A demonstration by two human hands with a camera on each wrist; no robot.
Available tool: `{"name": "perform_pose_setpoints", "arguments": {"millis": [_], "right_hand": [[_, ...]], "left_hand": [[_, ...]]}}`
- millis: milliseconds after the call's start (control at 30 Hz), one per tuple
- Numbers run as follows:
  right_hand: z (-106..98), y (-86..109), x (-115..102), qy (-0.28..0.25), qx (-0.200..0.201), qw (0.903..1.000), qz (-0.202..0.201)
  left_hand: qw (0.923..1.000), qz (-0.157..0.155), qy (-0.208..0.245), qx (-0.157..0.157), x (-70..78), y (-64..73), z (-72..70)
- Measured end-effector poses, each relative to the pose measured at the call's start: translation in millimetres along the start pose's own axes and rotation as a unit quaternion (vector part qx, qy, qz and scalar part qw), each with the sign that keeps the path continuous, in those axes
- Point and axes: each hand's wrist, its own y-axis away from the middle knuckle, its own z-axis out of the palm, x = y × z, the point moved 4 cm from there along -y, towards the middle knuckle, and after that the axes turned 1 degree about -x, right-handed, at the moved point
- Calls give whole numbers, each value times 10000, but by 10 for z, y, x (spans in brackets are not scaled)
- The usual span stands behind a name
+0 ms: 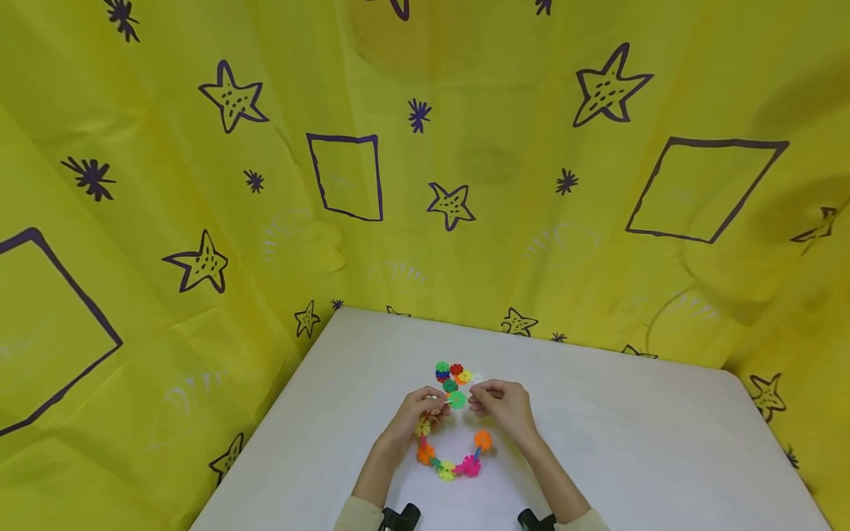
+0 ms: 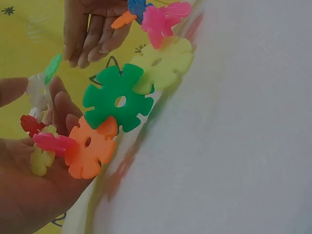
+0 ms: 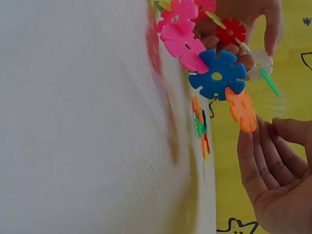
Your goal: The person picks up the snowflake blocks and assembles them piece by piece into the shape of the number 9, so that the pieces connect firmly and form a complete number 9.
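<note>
A curved chain of flower-shaped interlocking discs (image 1: pixel 446 470) hangs from my left hand (image 1: pixel 420 414). Thumb and fingers of that hand pinch the chain near a white disc (image 2: pixel 39 91), and a light green disc (image 1: pixel 456 400) is joined at this end. From the hand the chain runs round through yellow, orange, green and pink discs to a blue disc (image 3: pixel 217 75) and an orange end disc (image 3: pixel 242 110). My right hand (image 1: pixel 502 404) is raised just right of the light green disc, apart from it. Its fingers are loosely bent, with nothing seen between them in the right wrist view.
Several loose discs (image 1: pixel 456 369) in red, green, blue, yellow and orange lie on the white table (image 1: pixel 598 428) beyond the hands. A yellow curtain (image 1: pixel 505 258) with drawn stars and squares surrounds the table's far side and both ends.
</note>
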Motion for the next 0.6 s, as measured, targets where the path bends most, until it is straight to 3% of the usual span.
{"name": "perform_pose_setpoints", "arguments": {"millis": [167,300,600], "right_hand": [[46,-110,10,1095,-7,9936,-280],[101,-193,43,1996,-126,9788,-446],[207,-308,138,3225,-486,9441,-478]], "left_hand": [[10000,-12,-5,82,-3,-17,-18],[9999,52,-108,102,-12,-24,-27],[9997,80,-147,166,-48,-42,-39]]}}
